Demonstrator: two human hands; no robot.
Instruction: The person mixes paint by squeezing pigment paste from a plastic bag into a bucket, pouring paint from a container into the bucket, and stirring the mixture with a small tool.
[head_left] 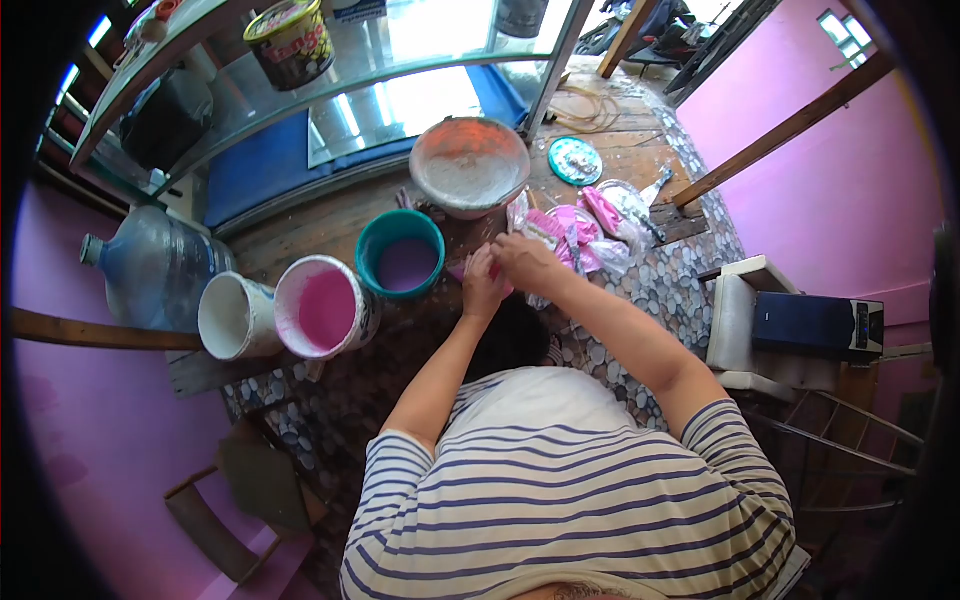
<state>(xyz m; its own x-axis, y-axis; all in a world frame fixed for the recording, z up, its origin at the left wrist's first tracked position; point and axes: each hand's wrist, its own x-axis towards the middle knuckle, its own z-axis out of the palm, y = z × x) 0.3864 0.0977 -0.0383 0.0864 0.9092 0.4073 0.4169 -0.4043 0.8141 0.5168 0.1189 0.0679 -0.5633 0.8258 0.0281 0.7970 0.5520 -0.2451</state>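
At the wooden bench's front edge, my left hand and my right hand meet, fingers closed around something small and pink that they mostly cover. Pink and clear plastic bags lie just right of my right hand. To the left of my left hand stands a teal bucket with purplish liquid at its bottom. Behind both hands rests a wide grey basin with orange stains inside.
Left of the teal bucket are a white bucket of pink paint, another white bucket and a large water bottle. A teal lid lies behind the bags. A glass cabinet stands behind; a chair is right.
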